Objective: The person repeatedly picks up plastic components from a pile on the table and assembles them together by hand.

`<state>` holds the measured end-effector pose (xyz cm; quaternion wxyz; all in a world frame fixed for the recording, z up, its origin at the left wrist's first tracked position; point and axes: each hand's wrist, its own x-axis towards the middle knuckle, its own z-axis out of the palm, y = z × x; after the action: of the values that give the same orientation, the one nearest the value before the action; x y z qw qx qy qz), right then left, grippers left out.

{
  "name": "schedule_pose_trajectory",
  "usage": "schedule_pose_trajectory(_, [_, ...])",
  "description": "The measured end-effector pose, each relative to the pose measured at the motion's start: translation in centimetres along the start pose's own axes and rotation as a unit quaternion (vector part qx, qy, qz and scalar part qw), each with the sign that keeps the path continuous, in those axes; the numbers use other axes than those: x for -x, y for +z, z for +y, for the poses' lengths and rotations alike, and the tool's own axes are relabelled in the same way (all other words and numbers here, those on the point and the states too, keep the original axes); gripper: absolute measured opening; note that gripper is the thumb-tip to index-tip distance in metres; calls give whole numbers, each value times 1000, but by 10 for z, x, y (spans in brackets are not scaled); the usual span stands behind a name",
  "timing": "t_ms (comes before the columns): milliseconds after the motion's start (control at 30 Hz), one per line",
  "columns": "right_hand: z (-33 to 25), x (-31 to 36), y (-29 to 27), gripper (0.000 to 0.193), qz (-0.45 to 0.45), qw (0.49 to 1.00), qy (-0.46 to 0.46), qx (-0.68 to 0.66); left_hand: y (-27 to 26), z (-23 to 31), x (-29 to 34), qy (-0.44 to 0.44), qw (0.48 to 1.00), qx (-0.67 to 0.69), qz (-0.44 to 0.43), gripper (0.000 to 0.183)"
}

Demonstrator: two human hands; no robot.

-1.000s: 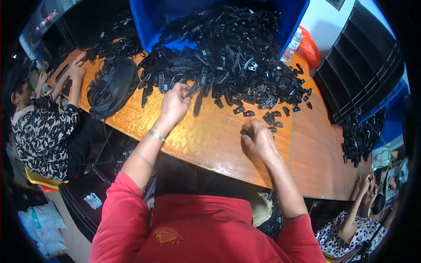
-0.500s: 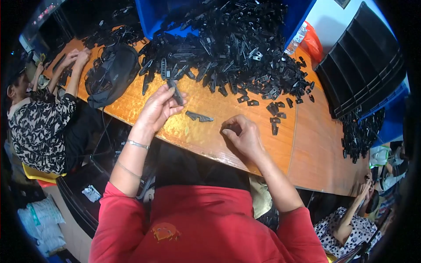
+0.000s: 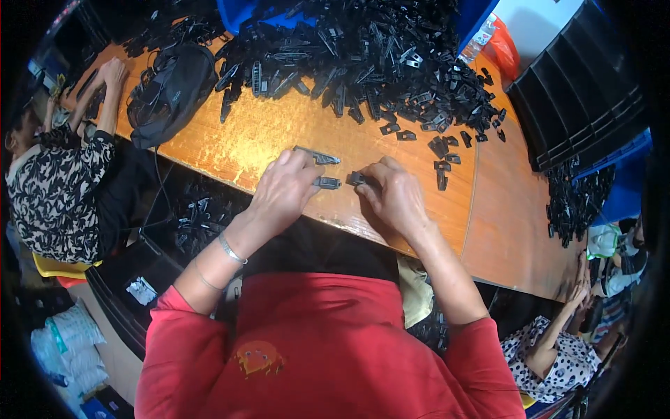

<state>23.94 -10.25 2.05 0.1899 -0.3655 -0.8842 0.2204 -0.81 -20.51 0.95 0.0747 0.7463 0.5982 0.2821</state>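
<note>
My left hand (image 3: 285, 183) is closed round a long black plastic part (image 3: 326, 183), whose squared end sticks out toward the right. My right hand (image 3: 396, 190) pinches a small black plastic piece (image 3: 357, 179), its end facing the long part across a narrow gap. Just beyond my left fingers, another long black part (image 3: 322, 158) lies on the wooden table (image 3: 244, 150). My fingers cover much of both held pieces.
Many loose black parts (image 3: 363, 63) are heaped at the table's far side, by a blue bin (image 3: 230, 15). A black bag (image 3: 174, 94) lies at the left, stacked black trays (image 3: 579, 91) stand at the right. Co-workers sit at left (image 3: 59, 188) and lower right (image 3: 551, 349).
My left hand has come down and to the right with its long part. My right hand has risen slightly, and the small piece in it now shows. The two pieces face each other.
</note>
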Motion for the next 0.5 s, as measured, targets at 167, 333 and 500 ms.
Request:
schedule_pose_trajectory(167, [-14,-2,11,26,65,995,-42,-68,-1,-10,10,0,997,27,69,34])
schedule_pose_trajectory(333, [-16,-5,23,26,43,994,-63,-78,2,-14,14,-36,995,9,91,30])
schedule_pose_trajectory(500, [-13,-8,25,26,39,995,-67,-68,5,-15,15,-40,995,9,87,25])
